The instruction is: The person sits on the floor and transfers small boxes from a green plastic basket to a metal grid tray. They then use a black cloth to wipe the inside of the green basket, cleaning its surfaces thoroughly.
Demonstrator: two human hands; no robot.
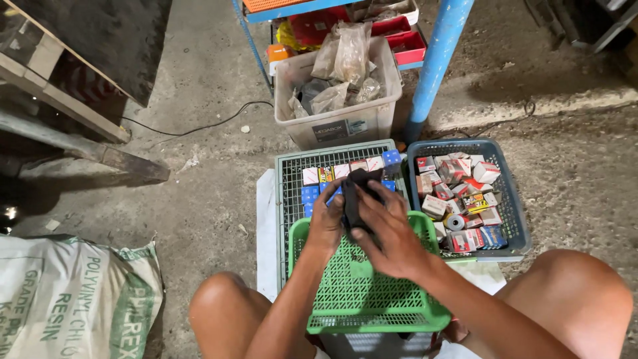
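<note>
both hands, left hand (325, 223) and right hand (392, 233), grasp a black cloth (355, 196) between them, above the green basket (372, 299); small boxes (458, 199) lie just right of the right hand.

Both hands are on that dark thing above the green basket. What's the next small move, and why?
Probably lower the dark object into the green basket. The left hand and right hand both grip it directly above that basket, which looks empty, while the blue basket is crowded with small boxes. What the dark object is cannot be told.
</note>
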